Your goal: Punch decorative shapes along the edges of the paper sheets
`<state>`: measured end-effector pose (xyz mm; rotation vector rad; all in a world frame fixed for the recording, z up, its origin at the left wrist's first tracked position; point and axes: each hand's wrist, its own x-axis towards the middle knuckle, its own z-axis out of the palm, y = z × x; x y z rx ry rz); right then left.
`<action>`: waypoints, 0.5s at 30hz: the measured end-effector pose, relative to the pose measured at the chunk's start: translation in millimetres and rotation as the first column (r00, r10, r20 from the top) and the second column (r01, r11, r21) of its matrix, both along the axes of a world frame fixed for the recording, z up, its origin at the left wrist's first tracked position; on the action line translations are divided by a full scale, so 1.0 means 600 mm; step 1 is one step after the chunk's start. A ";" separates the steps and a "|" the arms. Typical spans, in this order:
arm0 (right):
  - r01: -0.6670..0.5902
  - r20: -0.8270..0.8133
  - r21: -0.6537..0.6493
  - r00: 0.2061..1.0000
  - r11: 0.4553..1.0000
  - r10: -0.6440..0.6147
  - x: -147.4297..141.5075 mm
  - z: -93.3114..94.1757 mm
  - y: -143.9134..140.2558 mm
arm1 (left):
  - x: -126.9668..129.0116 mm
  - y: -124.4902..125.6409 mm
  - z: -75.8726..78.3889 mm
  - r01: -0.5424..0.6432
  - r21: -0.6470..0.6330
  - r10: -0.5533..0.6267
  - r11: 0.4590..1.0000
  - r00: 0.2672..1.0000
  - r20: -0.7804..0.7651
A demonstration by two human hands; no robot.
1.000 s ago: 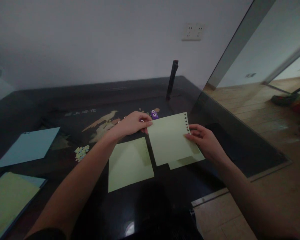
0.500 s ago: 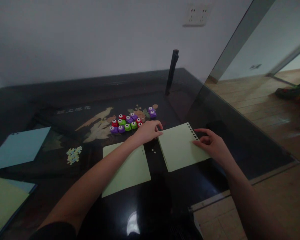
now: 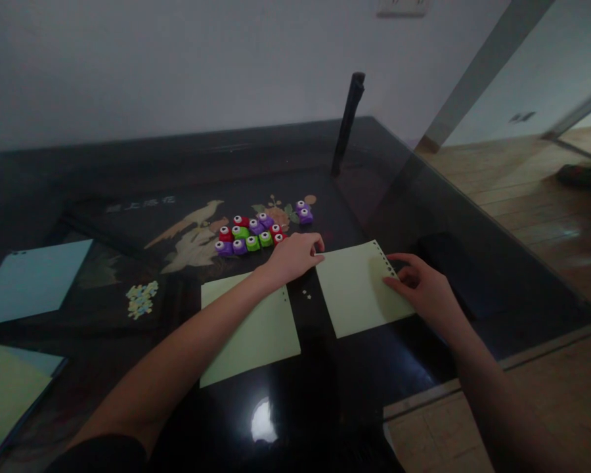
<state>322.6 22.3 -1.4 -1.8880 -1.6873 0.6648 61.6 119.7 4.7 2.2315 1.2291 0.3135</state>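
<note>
A pale yellow-green sheet of paper [image 3: 362, 289] with a row of punched holes near its right edge lies between my hands. My left hand [image 3: 295, 255] pinches its upper left corner, thumb at the edge and fingers curled. At the right edge, beside the holes, my right hand [image 3: 421, 284] grips the sheet between thumb and fingers. My left forearm passes over a second yellow-green sheet [image 3: 256, 341], which has a few tiny marks near its right edge. Small paper cut-outs [image 3: 306, 295] lie between the two sheets.
Several purple, green and red craft punches [image 3: 253, 244] stand behind my left hand; two purple ones [image 3: 304, 213] sit apart. Left are a cut-out pile [image 3: 142, 300], a blue sheet [image 3: 37, 279] and stacked paper [image 3: 10, 401]. A dark post [image 3: 347, 125] rises at the back of the glossy black table [image 3: 295, 427].
The view has tipped slightly downward. The near left edge of the held paper, which showed separated layers before, now looks even. Both hands keep nearly the same place on it.
</note>
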 end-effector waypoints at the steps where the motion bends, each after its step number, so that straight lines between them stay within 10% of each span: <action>1: 0.002 -0.001 0.003 1.000 1.000 -0.002 0.000 -0.001 0.000 | 0.000 0.000 -0.001 0.000 0.005 0.000 1.000 1.000 0.000; 15: -0.020 0.071 0.050 0.997 0.999 0.016 0.002 -0.010 -0.001 | 0.000 0.000 -0.003 0.031 0.043 -0.030 0.999 0.999 -0.017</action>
